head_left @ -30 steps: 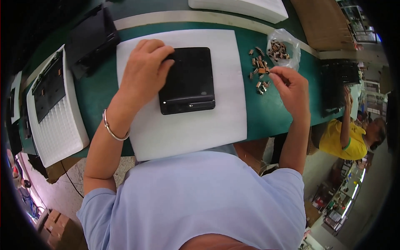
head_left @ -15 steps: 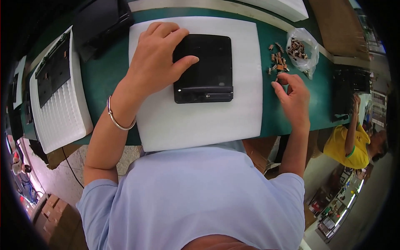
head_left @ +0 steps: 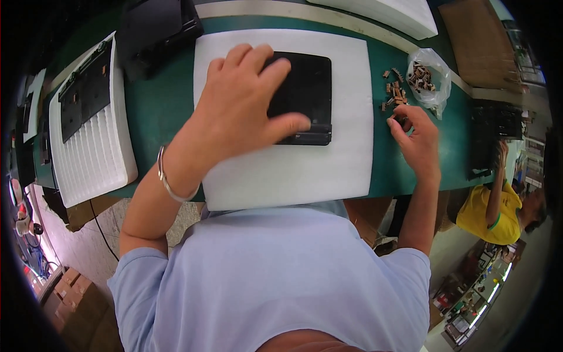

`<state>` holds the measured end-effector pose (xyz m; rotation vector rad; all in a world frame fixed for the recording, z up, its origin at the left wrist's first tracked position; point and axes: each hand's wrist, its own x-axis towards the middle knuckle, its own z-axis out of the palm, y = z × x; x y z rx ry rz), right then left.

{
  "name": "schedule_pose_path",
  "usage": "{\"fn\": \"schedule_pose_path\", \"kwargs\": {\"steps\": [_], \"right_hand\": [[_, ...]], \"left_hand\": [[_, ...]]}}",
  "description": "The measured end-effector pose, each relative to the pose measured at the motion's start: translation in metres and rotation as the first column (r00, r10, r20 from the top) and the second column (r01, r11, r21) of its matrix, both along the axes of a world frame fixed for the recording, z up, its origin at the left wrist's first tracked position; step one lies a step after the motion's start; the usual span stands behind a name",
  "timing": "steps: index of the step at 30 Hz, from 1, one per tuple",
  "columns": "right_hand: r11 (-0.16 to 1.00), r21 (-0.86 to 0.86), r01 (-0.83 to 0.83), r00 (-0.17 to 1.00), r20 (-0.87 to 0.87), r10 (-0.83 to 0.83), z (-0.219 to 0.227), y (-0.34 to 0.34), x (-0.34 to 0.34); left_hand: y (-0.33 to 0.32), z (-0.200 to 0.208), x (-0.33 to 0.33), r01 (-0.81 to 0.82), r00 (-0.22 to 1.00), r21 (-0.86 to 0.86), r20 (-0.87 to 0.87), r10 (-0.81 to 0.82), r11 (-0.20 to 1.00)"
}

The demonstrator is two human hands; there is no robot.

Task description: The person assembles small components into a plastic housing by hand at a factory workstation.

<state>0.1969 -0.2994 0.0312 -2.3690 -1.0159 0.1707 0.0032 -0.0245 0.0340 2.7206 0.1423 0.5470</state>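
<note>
A flat black panel [head_left: 308,82] with a raised strip along its near edge lies on a white foam sheet [head_left: 328,176]. Over the panel's left part hovers or rests my left hand [head_left: 237,108], slightly blurred, its fingers apart and the thumb reaching across toward the strip. Nothing shows in its grasp. To the right of the foam, my right hand [head_left: 422,141] has thumb and fingers drawn together in a pinch, beside a loose heap of small brownish metal parts [head_left: 398,92]. Whatever is between those fingertips is too small and hidden to name.
A clear plastic bag [head_left: 444,97] holding more small parts sits behind my right hand. White ribbed trays [head_left: 97,170] carrying a black panel stand at the left, with a dark casing [head_left: 155,29] behind. At the far right is a person in a yellow shirt [head_left: 489,214].
My left hand has shifted nearer and to the right over the panel, its thumb now by the near strip. My right hand stays beside the heap, its fingers curled a little more.
</note>
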Motion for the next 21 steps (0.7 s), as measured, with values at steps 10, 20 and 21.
{"fn": "schedule_pose_path", "kwargs": {"steps": [10, 20, 21], "right_hand": [[0.998, 0.057, -0.014, 0.999, 0.039, 0.012, -0.002, 0.002, 0.000], [0.963, 0.242, -0.117, 0.989, -0.054, 0.134, 0.009, 0.024, -0.020], [0.961, 0.248, -0.120, 0.989, -0.056, 0.138, 0.007, 0.027, -0.022]], "left_hand": [[-0.009, 0.012, -0.029, 0.307, 0.878, 0.050, -0.401, -0.262, 0.950], [0.033, 0.026, -0.037, 0.125, 0.949, -0.033, -0.287, -0.129, 0.992], [0.042, 0.026, -0.038, 0.098, 0.967, -0.011, -0.237, -0.098, 0.995]]}}
